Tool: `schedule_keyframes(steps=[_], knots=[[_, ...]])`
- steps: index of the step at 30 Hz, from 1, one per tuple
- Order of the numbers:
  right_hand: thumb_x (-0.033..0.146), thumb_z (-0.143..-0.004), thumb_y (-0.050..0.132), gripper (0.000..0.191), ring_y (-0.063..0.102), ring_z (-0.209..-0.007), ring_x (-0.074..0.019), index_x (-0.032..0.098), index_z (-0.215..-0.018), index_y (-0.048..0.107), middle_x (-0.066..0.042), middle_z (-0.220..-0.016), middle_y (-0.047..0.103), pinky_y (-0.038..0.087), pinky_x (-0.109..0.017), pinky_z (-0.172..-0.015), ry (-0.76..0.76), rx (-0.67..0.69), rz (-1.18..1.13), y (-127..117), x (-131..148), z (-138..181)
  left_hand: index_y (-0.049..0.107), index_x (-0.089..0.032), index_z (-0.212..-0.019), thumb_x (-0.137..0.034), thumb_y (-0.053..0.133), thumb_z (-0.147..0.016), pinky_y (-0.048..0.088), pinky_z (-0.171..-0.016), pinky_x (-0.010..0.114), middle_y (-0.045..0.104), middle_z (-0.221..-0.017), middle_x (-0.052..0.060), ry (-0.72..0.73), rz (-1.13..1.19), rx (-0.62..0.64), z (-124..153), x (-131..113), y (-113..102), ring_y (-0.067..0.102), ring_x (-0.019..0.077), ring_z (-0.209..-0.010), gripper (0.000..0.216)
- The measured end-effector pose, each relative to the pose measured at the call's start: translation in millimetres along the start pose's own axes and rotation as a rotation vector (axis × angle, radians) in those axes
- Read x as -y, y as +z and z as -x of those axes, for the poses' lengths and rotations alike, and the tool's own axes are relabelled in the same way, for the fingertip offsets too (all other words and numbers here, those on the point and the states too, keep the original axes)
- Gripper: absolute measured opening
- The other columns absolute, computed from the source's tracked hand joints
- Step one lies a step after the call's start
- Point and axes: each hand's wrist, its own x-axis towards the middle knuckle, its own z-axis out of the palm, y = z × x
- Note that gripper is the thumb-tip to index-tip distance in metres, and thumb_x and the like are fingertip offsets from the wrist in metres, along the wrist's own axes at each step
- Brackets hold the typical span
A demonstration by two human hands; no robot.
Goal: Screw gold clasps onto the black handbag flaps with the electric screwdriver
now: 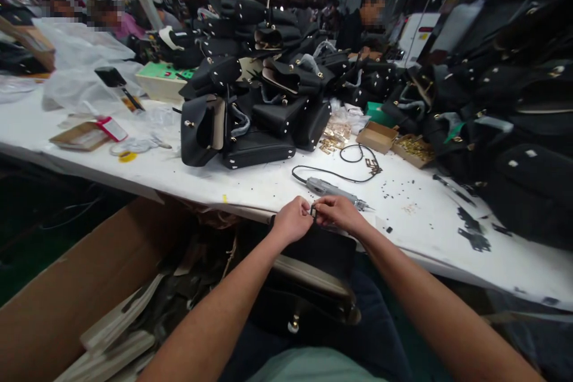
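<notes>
On my lap rests a black handbag (pixel 320 256) with its pale-lined opening toward me and a metal clasp on the lower part. Above its far edge, my left hand (pixel 294 219) and my right hand (pixel 335 213) meet, both with fingers pinched on a small dark strap loop (pixel 313 211). The fingers partly cover the loop, so its detail is hard to make out. Just beyond my hands, a grey electric screwdriver (pixel 333 189) lies on the white table (pixel 201 182), its bit pointing right and its black cord curling behind it.
Black handbags (pixel 262 152) are piled across the table, with more at the right. An open box of brass-coloured fittings (pixel 414 149) stands near a cardboard box (pixel 377 136). Black cut pieces (pixel 473 231) lie right. A large carton (pixel 89 277) sits below left. Other people work behind.
</notes>
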Motion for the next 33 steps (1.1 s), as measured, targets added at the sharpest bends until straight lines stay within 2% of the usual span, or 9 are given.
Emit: schedule_keyframes(steps=[5,13,22,27,33], knots=[[0.025,-0.085,0.06,0.014,0.067,-0.056,-0.0162,0.016,-0.087,0.071,-0.003,-0.062,0.071,0.051,-0.023,-0.053,-0.013,0.012,0.091,-7,0,4,0.06,-0.024,-0.095,-0.022,0.062,-0.081,0.034,-0.057,0.024,0.07,-0.08,-0.004,0.025,-0.05,0.018,6,-7,0,0.06,0.0139,-0.068,0.014],[0.016,-0.084,0.057,0.013,0.066,-0.053,-0.0148,0.016,-0.081,0.069,-0.002,-0.057,0.069,0.05,-0.02,-0.05,0.102,0.004,0.058,-6,0,3,0.064,-0.024,-0.087,-0.025,0.062,-0.084,0.035,-0.061,0.026,0.071,-0.082,-0.001,0.087,-0.174,-0.018,13,-11,0,0.063,0.0167,-0.073,0.003],[0.016,-0.086,0.057,0.014,0.068,-0.055,-0.0141,0.016,-0.078,0.068,-0.001,-0.059,0.07,0.052,-0.019,-0.052,0.095,0.02,0.102,-4,4,-18,0.068,-0.025,-0.1,-0.024,0.063,-0.087,0.046,-0.076,0.029,0.069,-0.092,0.003,0.194,-0.272,-0.083,18,4,-3,0.063,0.0208,-0.09,0.014],[0.015,-0.086,0.055,0.016,0.069,-0.059,-0.0163,0.016,-0.078,0.069,-0.002,-0.059,0.07,0.053,-0.022,-0.053,0.102,0.039,0.143,-2,3,-28,0.07,-0.024,-0.105,-0.022,0.061,-0.091,0.048,-0.087,0.033,0.066,-0.101,0.005,0.352,-0.327,-0.182,23,13,2,0.058,0.0222,-0.102,0.017],[0.016,-0.082,0.057,0.015,0.064,-0.052,-0.0151,0.017,-0.076,0.071,-0.001,-0.057,0.069,0.047,-0.022,-0.05,0.081,0.014,0.29,-1,5,-29,0.069,-0.024,-0.113,-0.017,0.053,-0.095,0.049,-0.093,0.036,0.064,-0.118,0.005,0.458,-0.376,-0.141,23,12,1,0.055,0.0223,-0.108,0.025]])
